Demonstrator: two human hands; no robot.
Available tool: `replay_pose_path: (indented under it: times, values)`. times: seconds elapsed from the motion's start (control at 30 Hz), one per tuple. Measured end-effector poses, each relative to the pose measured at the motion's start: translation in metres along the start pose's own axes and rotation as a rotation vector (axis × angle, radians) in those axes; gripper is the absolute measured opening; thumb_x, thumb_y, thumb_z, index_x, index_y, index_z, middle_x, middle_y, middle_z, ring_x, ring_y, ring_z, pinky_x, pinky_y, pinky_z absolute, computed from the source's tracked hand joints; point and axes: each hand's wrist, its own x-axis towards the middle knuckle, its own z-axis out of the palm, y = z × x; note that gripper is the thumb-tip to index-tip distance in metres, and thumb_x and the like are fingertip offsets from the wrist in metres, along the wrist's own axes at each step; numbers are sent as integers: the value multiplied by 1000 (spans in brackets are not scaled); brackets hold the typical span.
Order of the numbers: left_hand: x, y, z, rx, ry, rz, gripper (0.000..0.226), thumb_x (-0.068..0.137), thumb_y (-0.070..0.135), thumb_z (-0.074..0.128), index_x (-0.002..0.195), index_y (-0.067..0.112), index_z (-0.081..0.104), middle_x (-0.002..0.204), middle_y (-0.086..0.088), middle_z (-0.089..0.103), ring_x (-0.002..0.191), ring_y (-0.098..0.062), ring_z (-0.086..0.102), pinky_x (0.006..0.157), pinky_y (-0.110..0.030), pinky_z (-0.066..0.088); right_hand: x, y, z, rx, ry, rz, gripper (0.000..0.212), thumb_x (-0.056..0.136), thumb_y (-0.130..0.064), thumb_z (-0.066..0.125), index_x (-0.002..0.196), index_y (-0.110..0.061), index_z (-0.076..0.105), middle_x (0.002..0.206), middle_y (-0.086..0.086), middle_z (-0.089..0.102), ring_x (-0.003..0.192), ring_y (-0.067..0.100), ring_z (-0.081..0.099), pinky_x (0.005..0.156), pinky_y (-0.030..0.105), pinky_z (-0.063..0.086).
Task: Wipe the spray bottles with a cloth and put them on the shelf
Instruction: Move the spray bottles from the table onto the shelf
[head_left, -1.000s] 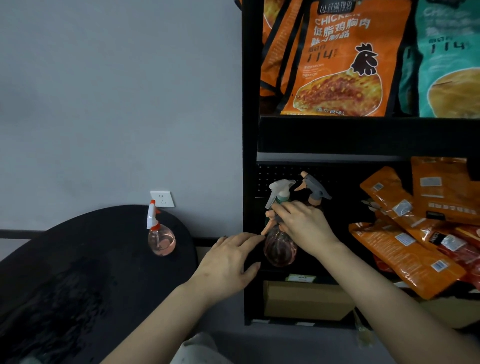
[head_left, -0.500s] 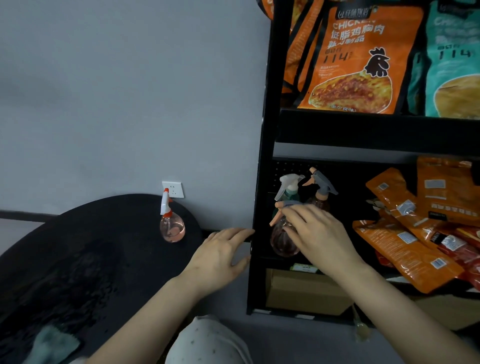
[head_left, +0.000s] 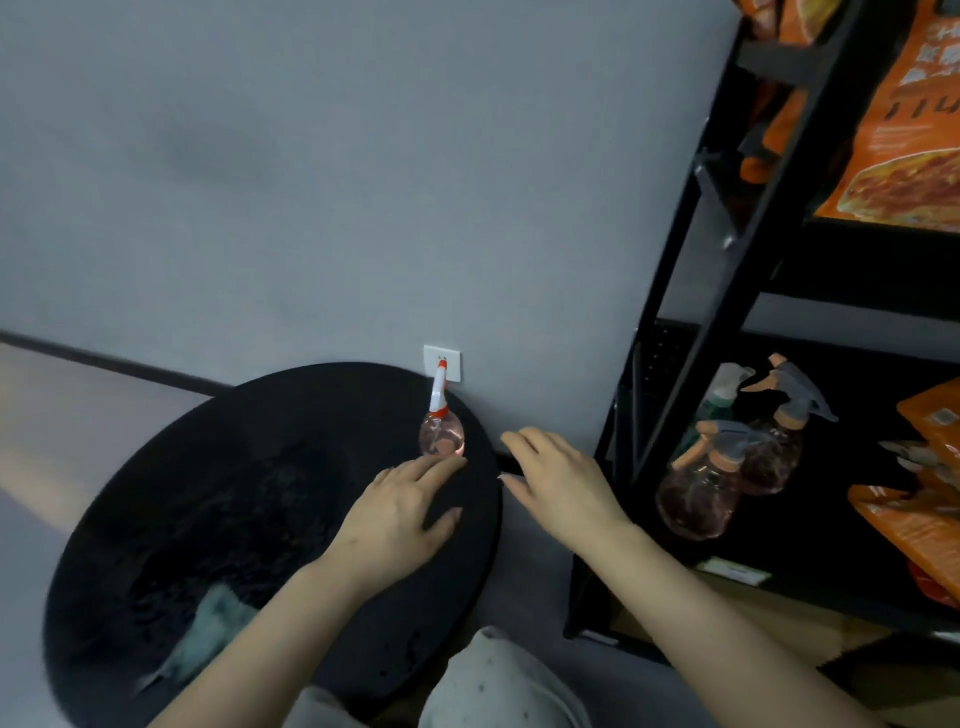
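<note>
A round pink spray bottle (head_left: 441, 435) with a white and red nozzle stands at the far edge of the black round table (head_left: 171, 519). My left hand (head_left: 402, 512) hovers open over the table, fingertips just short of that bottle. My right hand (head_left: 563, 480) is open in the air between the table and the black shelf (head_left: 670, 374), holding nothing. Three spray bottles stand on the lower shelf board: a pink one in front (head_left: 698, 496), another pink one (head_left: 774, 447) behind it and a green one (head_left: 719, 397) at the back. A pale green cloth (head_left: 208, 636) lies on the table's near side.
Orange snack bags (head_left: 914, 525) lie on the lower shelf to the right of the bottles, and more orange bags (head_left: 904, 135) stand on the shelf above. A white wall socket (head_left: 441, 361) sits behind the table. My knee (head_left: 498, 680) shows at the bottom.
My right hand has let go of the front pink bottle on the shelf and pulled back to the left. My left hand has moved over the table towards the remaining bottle. The view swung left.
</note>
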Motion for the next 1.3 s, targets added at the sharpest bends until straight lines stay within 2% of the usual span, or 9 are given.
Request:
replay_pose_path:
  times: [0.07, 0.23, 0.5, 0.8, 0.97, 1.1, 1.3]
  values:
    - [0, -20, -1, -11, 0, -37, 57, 92, 39, 50, 144, 32, 30, 147, 10, 36, 133, -9, 36, 109, -27, 31, 26, -7, 20, 43, -56, 48, 41, 91, -29, 57, 127, -14, 46, 121, 3, 53, 110, 23, 52, 81, 34, 49]
    - [11, -64, 4, -19, 3, -86, 56, 93, 39, 49, 145, 32, 28, 146, 10, 37, 133, -9, 35, 109, -25, 27, 88, -19, 75, 101, -102, 167, 50, 92, -32, 55, 136, -17, 36, 129, 4, 49, 115, 20, 49, 89, 31, 48]
    - [48, -122, 31, -31, -33, -116, 56, 93, 38, 49, 145, 31, 28, 147, 11, 35, 133, -8, 35, 110, -26, 27, 169, -21, 142, 213, -95, 376, 64, 89, -38, 59, 140, -12, 30, 127, 10, 50, 112, 27, 53, 86, 35, 48]
    - [88, -154, 53, -31, -34, -132, 56, 93, 36, 50, 145, 28, 30, 146, 8, 37, 133, -12, 36, 109, -28, 27, 195, -17, 178, 159, -89, 416, 76, 91, -34, 57, 147, -15, 8, 136, 14, 43, 116, 30, 52, 89, 38, 49]
    - [98, -157, 58, -41, -43, -134, 56, 93, 36, 50, 145, 28, 30, 147, 9, 36, 133, -12, 36, 108, -29, 27, 200, -14, 187, 114, -37, 403, 66, 95, -23, 51, 147, -15, 11, 129, 15, 48, 105, 29, 59, 81, 37, 51]
    - [98, -158, 62, -39, -70, -129, 57, 93, 37, 49, 146, 28, 28, 147, 8, 36, 134, -13, 35, 109, -30, 27, 201, -11, 186, 143, -14, 419, 62, 95, -13, 49, 147, -18, 15, 123, 14, 51, 100, 30, 60, 82, 41, 54]
    - [90, -152, 57, -20, -67, -110, 57, 93, 38, 49, 145, 29, 29, 147, 8, 36, 133, -12, 36, 108, -28, 25, 176, -11, 165, 206, -45, 363, 61, 95, -11, 49, 147, -20, 19, 122, 13, 54, 105, 29, 59, 88, 42, 52]
